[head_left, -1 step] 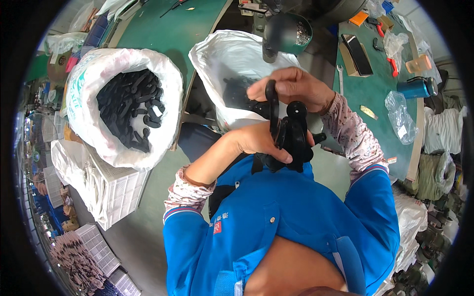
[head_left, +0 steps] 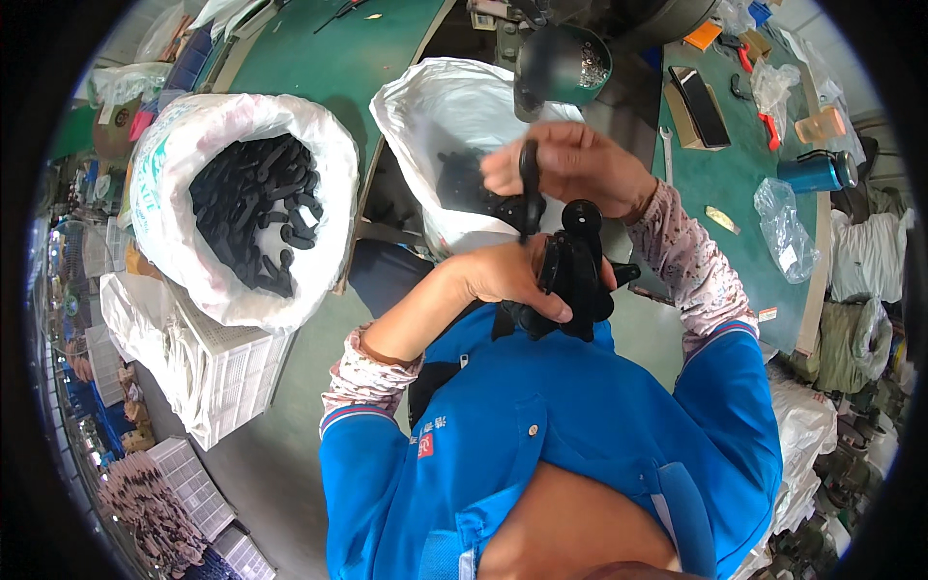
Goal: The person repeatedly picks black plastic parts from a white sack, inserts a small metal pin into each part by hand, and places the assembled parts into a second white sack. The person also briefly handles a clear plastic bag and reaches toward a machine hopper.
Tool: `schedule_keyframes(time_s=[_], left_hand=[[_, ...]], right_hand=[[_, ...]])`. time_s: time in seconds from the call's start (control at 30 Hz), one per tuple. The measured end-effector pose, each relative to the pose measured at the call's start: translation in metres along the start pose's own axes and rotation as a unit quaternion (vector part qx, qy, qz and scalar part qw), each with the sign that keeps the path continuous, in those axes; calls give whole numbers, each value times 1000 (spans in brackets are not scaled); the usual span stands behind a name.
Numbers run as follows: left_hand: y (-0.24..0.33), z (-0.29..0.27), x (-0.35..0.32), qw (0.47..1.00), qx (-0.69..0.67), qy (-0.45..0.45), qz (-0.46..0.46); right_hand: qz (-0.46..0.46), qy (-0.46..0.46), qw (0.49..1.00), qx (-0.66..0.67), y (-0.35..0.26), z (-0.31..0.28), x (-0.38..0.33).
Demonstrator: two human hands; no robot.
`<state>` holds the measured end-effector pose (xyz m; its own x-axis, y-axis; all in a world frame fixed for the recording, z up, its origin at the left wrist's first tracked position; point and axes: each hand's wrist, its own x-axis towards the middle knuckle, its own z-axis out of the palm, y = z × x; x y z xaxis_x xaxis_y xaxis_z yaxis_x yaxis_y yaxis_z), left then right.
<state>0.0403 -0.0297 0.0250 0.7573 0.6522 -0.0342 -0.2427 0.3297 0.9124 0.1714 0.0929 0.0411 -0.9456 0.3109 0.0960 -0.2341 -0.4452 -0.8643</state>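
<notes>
My left hand (head_left: 503,275) is closed round a bunch of black plastic parts (head_left: 578,275), held close against my blue jacket. One of these parts has a round end with a small light dot at its centre. Just above the bunch, my right hand (head_left: 592,166) pinches a slim, slightly curved black plastic piece (head_left: 529,188). That piece stands nearly upright, its lower end close to the bunch; I cannot tell whether they touch. Behind my hands, a white sack (head_left: 425,106) gapes open with small black parts in its bottom.
To the left, another white sack (head_left: 333,155), full of curved black parts, rests on a white plastic crate (head_left: 237,377). A dark machine (head_left: 561,68) stands ahead. The green bench (head_left: 691,261) on the right bears a phone (head_left: 698,106), a wrench (head_left: 666,155) and a blue flask (head_left: 817,172).
My right hand has shifted slightly, and the slim black piece has risen a little, its lower end drawing away from the bunch. My left hand stays in place.
</notes>
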Motion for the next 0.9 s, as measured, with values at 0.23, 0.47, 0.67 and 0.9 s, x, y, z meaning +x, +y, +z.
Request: schedule_keyframes(time_s=[0.23,0.47,0.67,0.9], left_hand=[[7,2,-18,982,-178,-55,-23],[-4,4,-11,973,-216,-75,37],[6,-12,-16,969,-235,-15,72],[13,-32,-28,939,-250,182,150]], right_hand=[[-84,-32,994,-69,-25,-6,-19],[21,-123,981,-147,-25,3,-28],[6,57,961,-269,-42,-9,-27],[-91,242,908,-330,-69,-9,2]])
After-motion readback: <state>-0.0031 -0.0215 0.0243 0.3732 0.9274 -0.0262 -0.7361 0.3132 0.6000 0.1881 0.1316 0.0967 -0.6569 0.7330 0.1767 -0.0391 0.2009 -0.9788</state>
